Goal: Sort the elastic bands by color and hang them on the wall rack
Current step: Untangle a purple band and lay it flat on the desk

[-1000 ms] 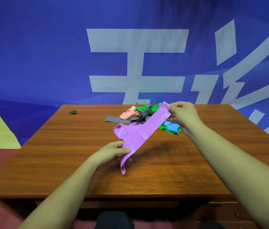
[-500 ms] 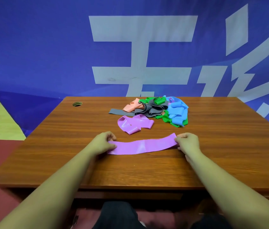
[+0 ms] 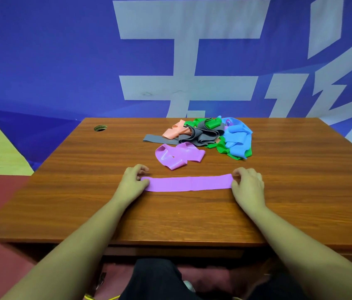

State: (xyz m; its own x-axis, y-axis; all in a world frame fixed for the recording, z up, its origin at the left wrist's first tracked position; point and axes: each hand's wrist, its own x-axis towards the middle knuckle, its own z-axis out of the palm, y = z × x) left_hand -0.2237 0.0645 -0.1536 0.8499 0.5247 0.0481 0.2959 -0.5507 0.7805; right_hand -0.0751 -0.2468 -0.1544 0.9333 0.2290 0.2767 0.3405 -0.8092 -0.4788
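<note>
Lying flat on the table [image 3: 300,191], the straight purple band [image 3: 189,183] is pinched at its ends by the left hand [image 3: 133,182] and right hand [image 3: 248,185], both grips closed on it; other bands [image 3: 209,135] are heaped beyond.

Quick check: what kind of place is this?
Probably an office or event room: a wooden desk with a cable hole, backed by a blue printed banner.

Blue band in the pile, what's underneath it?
A green band shows under the blue band along its near edge. How far it runs beneath is hidden.
</note>
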